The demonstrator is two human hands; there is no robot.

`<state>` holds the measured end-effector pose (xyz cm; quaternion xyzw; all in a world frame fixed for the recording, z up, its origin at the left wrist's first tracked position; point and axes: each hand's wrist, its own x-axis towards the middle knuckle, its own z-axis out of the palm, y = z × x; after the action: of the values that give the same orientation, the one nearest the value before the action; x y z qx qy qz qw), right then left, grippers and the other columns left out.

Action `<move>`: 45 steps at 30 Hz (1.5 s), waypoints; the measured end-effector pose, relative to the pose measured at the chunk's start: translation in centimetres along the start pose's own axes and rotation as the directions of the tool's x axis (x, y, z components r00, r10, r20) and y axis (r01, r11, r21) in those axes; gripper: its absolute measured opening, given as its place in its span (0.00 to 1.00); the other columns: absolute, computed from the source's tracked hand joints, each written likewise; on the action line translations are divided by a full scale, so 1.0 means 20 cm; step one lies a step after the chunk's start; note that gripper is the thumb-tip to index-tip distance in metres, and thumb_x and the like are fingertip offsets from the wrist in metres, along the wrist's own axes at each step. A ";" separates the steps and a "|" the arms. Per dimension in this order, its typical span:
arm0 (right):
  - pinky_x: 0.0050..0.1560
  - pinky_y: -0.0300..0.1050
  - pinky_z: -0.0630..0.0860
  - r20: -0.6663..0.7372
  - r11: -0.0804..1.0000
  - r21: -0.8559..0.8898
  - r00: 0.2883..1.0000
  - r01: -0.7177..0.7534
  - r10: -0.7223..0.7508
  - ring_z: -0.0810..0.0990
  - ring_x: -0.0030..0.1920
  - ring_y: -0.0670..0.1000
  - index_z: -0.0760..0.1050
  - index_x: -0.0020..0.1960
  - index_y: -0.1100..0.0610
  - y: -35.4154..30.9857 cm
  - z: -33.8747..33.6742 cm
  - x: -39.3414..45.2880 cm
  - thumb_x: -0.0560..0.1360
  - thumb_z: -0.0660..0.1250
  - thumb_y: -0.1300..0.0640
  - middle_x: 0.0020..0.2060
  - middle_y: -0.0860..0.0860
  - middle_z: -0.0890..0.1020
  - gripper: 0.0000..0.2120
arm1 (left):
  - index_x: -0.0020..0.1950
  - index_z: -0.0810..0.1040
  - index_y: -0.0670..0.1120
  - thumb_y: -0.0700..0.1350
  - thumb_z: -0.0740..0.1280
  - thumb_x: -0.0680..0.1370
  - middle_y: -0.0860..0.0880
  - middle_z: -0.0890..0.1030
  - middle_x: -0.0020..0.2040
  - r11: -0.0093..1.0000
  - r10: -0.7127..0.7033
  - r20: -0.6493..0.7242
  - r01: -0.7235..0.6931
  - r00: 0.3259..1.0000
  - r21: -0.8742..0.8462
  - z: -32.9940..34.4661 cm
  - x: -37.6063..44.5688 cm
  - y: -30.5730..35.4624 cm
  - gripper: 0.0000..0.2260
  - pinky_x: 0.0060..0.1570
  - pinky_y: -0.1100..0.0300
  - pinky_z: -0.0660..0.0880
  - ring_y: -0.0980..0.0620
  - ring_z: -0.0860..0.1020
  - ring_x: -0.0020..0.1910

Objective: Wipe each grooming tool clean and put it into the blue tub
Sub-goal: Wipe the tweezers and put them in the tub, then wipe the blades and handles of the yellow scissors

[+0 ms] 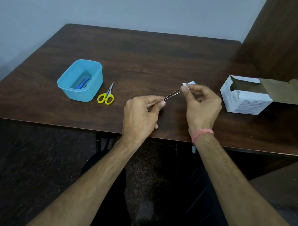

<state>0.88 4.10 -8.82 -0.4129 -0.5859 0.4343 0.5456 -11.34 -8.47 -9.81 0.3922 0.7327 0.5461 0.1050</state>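
My left hand (141,112) grips the tweezers (172,95), tips angled up-right into the wipe (188,84) pinched by my right hand (203,104); blue tub (81,81) sits leftward.

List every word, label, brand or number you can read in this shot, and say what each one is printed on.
None can be quoted; no text is legible.
White box: printed lines on its front and left side, too small and blurred to read.
Wipe pinched in the right hand: faint marks, unreadable.
Tweezers in the left hand, yellow scissors, blue tub: no visible markings.
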 end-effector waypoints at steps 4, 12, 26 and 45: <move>0.48 0.41 0.81 -0.040 0.998 0.058 0.999 -0.006 0.008 0.84 0.42 0.42 0.89 0.46 0.46 0.01 -0.01 0.01 0.74 0.84 0.51 0.44 0.42 0.90 0.04 | 0.53 0.92 0.56 0.51 0.80 0.81 0.65 0.90 0.47 1.000 0.017 -0.065 -0.018 0.998 -0.011 0.00 -0.02 0.03 0.02 0.36 0.65 0.81 0.59 0.86 0.31; 0.47 0.45 0.82 0.081 1.000 0.007 0.997 0.000 -0.001 0.83 0.39 0.43 0.89 0.46 0.39 0.01 -0.03 -0.01 0.72 0.83 0.45 0.42 0.43 0.90 0.05 | 0.50 0.93 0.57 0.51 0.83 0.77 0.57 0.83 0.50 0.998 0.051 -0.349 -0.059 0.936 -0.012 -0.22 -0.01 0.10 0.03 0.48 0.71 0.73 0.60 0.84 0.52; 0.39 0.29 0.76 0.149 0.998 -0.040 0.988 0.039 -0.033 0.79 0.34 0.41 0.88 0.45 0.38 0.01 -0.03 -0.02 0.73 0.82 0.45 0.40 0.41 0.88 0.04 | 0.50 0.93 0.56 0.54 0.82 0.75 0.55 0.79 0.59 0.806 0.092 -0.460 0.205 0.883 0.555 -1.01 0.26 -0.10 0.05 0.60 0.53 0.71 0.45 0.74 0.65; 0.39 0.29 0.75 0.206 0.994 -0.086 0.977 0.063 -0.044 0.79 0.33 0.40 0.88 0.45 0.42 0.02 -0.01 -0.02 0.74 0.81 0.46 0.39 0.41 0.88 0.03 | 0.51 0.91 0.60 0.59 0.82 0.75 0.58 0.80 0.58 0.760 0.130 -0.354 0.136 0.926 0.635 -0.92 0.24 0.01 0.08 0.63 0.46 0.68 0.46 0.74 0.65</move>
<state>1.13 3.73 -9.25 -0.3749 -0.6690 0.4321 0.4745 -25.26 -18.35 -1.36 0.2903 0.8829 0.3228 -0.1792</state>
